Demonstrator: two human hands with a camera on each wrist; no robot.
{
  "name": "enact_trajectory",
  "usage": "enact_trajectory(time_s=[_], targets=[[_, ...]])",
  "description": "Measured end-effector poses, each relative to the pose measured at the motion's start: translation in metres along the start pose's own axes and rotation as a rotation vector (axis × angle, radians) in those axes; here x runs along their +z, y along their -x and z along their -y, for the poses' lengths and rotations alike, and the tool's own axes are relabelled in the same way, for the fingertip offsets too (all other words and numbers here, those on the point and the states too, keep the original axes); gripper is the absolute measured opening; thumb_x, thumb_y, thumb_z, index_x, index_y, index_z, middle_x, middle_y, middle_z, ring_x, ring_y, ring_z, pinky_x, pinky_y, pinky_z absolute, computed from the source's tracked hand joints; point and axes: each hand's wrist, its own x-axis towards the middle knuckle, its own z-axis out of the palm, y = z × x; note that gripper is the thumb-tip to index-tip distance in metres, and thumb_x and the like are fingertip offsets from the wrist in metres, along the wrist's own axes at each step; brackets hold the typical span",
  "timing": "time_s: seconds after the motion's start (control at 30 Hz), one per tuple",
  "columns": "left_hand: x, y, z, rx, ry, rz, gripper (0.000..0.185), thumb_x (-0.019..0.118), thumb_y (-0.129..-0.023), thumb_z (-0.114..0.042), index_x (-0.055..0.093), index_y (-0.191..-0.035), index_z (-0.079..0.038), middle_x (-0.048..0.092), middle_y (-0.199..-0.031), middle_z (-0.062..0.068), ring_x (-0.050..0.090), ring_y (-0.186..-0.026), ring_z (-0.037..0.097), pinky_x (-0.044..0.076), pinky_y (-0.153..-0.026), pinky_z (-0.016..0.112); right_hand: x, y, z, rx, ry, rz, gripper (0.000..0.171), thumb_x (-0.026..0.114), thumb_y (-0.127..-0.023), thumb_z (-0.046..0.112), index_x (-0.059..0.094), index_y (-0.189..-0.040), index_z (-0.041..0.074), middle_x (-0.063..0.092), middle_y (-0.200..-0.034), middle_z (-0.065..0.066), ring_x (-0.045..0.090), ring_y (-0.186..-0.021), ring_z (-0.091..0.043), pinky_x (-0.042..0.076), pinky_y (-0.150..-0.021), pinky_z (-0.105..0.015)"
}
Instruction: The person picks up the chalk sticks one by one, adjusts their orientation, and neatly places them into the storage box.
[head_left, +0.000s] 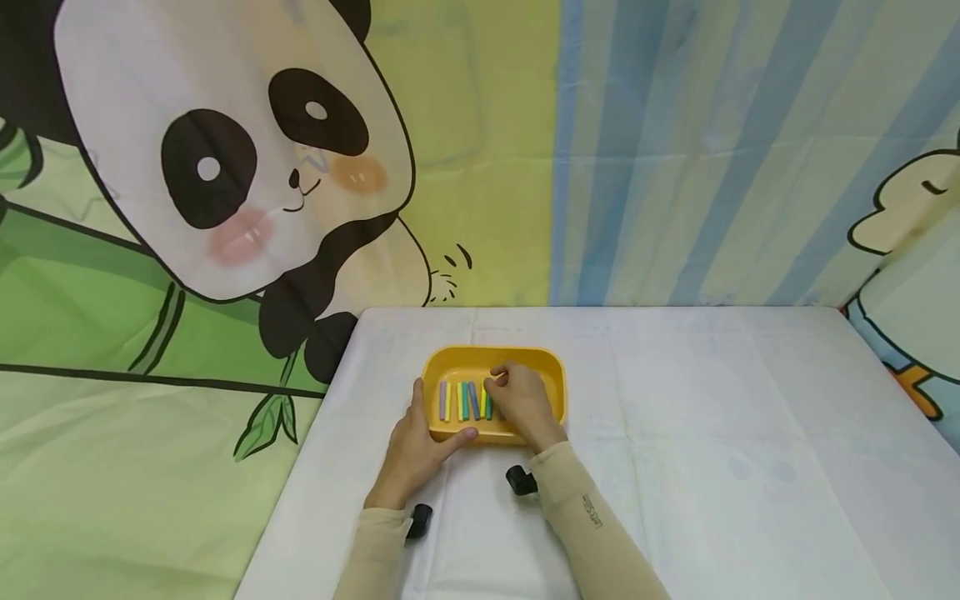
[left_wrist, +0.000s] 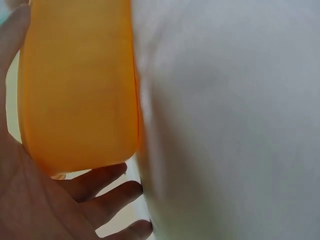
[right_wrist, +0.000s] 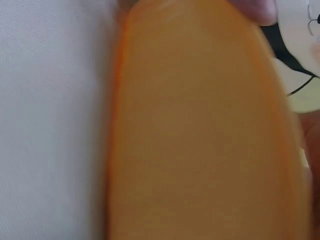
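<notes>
A yellow plastic tray (head_left: 555,392) lies on the white table, holding a row of several thin coloured sticks (head_left: 465,401), in purple, yellow, green and blue, that look like chalk. My left hand (head_left: 412,454) spans the tray's near left corner, its thumb along the near rim and its fingers at the left side. Over the tray's right half, my right hand (head_left: 521,404) has bent fingers, with thumb and index tip right at the row's right end. I cannot tell whether they pinch a stick. From the right wrist view, the tray's outer wall (right_wrist: 195,125) hides those fingertips.
The white-covered table (head_left: 712,433) extends to the right of the tray. Behind it hangs a cloth with a cartoon panda (head_left: 247,167) and blue stripes. Black wrist cameras (head_left: 521,481) sit at both sleeve cuffs, just below the tray.
</notes>
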Motion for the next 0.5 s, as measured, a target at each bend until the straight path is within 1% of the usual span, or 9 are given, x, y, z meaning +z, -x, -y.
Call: enact_trajectory(time_s=[0.1,0.17,0.23,0.3,0.37,0.43,0.5], targets=[[-0.004,0.0,-0.001,0.012,-0.042,0.008,0.137,0.065,-0.067,-0.089,-0.001,-0.164,-0.018,0.035,-0.158,0.02,0.041,-0.139,0.039,0.035,-0.113,0.055,-0.015,0.01,0.007,-0.108,0.05,-0.015,0.035,0.07,-0.095,0.035,0.071,-0.118,0.009,0.07,-0.098,-0.002,0.064,-0.084,-0.018,0.055,-0.076,-0.036],[-0.008,0.0,-0.001,0.032,-0.088,0.015,0.136,0.062,-0.068,-0.09,-0.001,-0.164,-0.016,0.032,-0.159,0.02,0.039,-0.14,0.04,0.033,-0.114,0.056,-0.029,0.017,0.008,-0.172,0.106,-0.05,0.041,0.069,-0.096,0.04,0.07,-0.123,0.009,0.069,-0.106,-0.005,0.064,-0.093,-0.021,0.054,-0.082,-0.039],[-0.011,0.0,-0.002,0.052,-0.138,0.014,0.134,0.059,-0.071,-0.09,0.001,-0.164,-0.014,0.027,-0.161,0.02,0.035,-0.142,0.041,0.029,-0.116,0.056,-0.048,0.022,0.006,-0.232,0.148,-0.082,0.046,0.066,-0.098,0.042,0.067,-0.128,0.007,0.066,-0.118,-0.01,0.062,-0.104,-0.028,0.052,-0.09,-0.044],[-0.015,0.001,-0.002,0.076,-0.184,-0.001,0.129,0.056,-0.075,-0.089,0.006,-0.164,-0.01,0.022,-0.164,0.02,0.03,-0.146,0.041,0.025,-0.117,0.058,-0.068,0.025,-0.002,-0.267,0.174,-0.117,0.051,0.063,-0.1,0.044,0.062,-0.133,0.006,0.061,-0.129,-0.015,0.058,-0.115,-0.033,0.048,-0.098,-0.049],[-0.017,0.001,-0.004,0.092,-0.225,-0.021,0.122,0.052,-0.08,-0.087,0.009,-0.164,-0.008,0.016,-0.166,0.02,0.024,-0.148,0.042,0.02,-0.118,0.059,-0.092,0.026,-0.013,-0.307,0.205,-0.16,0.054,0.06,-0.101,0.045,0.058,-0.137,0.005,0.055,-0.137,-0.019,0.053,-0.123,-0.038,0.042,-0.105,-0.054],[-0.02,0.001,-0.008,0.106,-0.264,-0.04,0.116,0.048,-0.085,-0.085,0.011,-0.164,-0.009,0.011,-0.168,0.018,0.016,-0.151,0.043,0.014,-0.119,0.061,-0.118,0.027,-0.027,-0.319,0.249,-0.193,0.059,0.055,-0.103,0.049,0.053,-0.142,0.004,0.048,-0.145,-0.023,0.045,-0.131,-0.043,0.033,-0.11,-0.06],[-0.022,-0.001,-0.014,0.122,-0.307,-0.053,0.111,0.045,-0.087,-0.083,0.011,-0.164,-0.012,0.007,-0.169,0.016,0.009,-0.153,0.042,0.009,-0.119,0.063,-0.142,0.029,-0.044,-0.319,0.317,-0.233,0.065,0.05,-0.104,0.053,0.049,-0.147,0.005,0.04,-0.152,-0.026,0.037,-0.138,-0.049,0.023,-0.112,-0.068]])
